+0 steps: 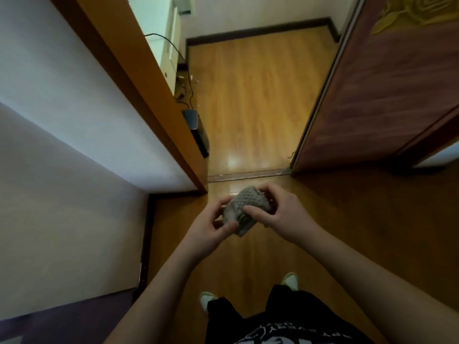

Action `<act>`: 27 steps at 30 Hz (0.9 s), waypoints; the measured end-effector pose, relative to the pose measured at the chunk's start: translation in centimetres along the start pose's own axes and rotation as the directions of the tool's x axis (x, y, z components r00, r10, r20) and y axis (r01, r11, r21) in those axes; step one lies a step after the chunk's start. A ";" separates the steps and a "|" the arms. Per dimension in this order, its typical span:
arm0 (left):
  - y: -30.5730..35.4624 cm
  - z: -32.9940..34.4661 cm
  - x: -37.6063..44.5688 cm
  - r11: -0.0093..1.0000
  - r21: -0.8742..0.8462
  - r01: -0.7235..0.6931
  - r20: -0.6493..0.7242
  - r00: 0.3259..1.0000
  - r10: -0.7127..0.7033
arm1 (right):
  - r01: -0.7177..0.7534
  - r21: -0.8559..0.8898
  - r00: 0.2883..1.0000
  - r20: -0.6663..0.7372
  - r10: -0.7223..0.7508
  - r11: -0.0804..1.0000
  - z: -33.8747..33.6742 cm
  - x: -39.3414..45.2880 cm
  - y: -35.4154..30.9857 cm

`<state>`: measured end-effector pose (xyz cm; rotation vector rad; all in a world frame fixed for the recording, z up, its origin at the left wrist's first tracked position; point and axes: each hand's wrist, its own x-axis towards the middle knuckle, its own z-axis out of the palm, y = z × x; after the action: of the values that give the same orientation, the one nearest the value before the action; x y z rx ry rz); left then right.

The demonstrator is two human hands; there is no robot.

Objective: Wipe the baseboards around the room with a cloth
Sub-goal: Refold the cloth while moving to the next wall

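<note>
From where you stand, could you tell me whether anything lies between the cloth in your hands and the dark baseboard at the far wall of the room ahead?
Nothing visible does. Both hands hold the cloth, and bare floor runs through the doorway to the baseboard.

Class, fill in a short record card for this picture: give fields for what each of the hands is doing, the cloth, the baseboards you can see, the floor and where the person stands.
left hand: pinches the cloth's near edge
right hand: grips the cloth from the far side
cloth: grey waffle-textured cloth, bunched, held in the air between both hands
baseboards: dark brown baseboard along the far wall; another by the left wall
floor: orange-brown wooden floor
person: standing before the metal threshold strip of a doorway
wiping: not yet begun
</note>
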<state>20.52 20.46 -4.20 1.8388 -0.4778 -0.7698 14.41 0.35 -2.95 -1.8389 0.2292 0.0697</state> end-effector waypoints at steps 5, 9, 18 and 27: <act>3.6 5.8 3.9 0.999 0.035 -0.005 0.071 0.997 0.002 | -0.066 0.059 0.996 -0.052 0.069 0.996 -5.9 -0.6 1.4; 4.9 7.8 5.9 1.000 0.006 -0.023 0.038 0.999 0.023 | -0.080 0.062 0.995 -0.062 0.083 0.995 -8.6 -0.1 2.3; 4.8 5.5 12.7 0.958 -0.230 0.172 0.173 0.976 -0.134 | -0.061 -0.021 0.996 -0.074 0.059 0.998 -11.9 4.3 3.2; 7.3 6.4 22.7 0.890 -0.355 0.285 0.280 0.941 -0.190 | -0.100 -0.058 0.975 -0.202 0.087 0.993 -18.4 6.9 2.5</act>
<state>32.48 -1.06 -5.52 1.4484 -0.2235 -1.1755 19.32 -18.76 -1.38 -1.9027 0.4592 -0.0429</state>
